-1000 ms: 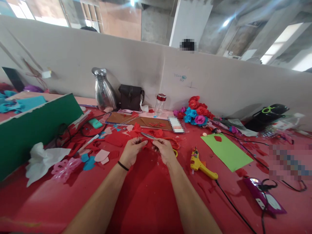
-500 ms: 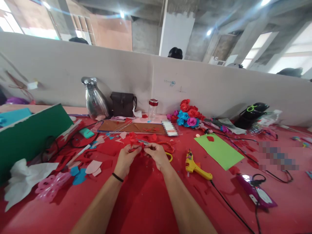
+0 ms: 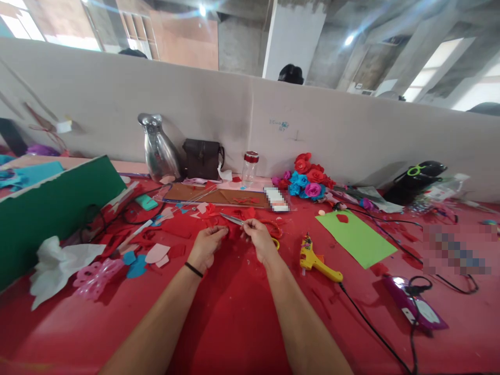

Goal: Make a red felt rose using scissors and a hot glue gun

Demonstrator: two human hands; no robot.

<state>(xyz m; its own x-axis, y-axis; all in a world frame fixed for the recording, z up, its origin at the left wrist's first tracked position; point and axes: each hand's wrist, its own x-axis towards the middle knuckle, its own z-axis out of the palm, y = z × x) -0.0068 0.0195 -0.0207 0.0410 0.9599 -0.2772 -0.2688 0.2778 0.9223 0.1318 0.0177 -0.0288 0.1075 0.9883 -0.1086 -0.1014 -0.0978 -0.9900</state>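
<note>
Closely, left hand (image 3: 208, 245) and right hand (image 3: 259, 238) pinch red material (image 3: 233, 233) (scissors (image 3: 233, 219) just beyond)

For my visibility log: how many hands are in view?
2: the left hand, dark band on its wrist; the right hand, between it and the yellow glue gun. Others may hide behind the partition.

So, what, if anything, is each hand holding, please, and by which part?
Cannot tell: the left hand and right hand seem pinched, but anything red would blend into the red tabletop.
</note>
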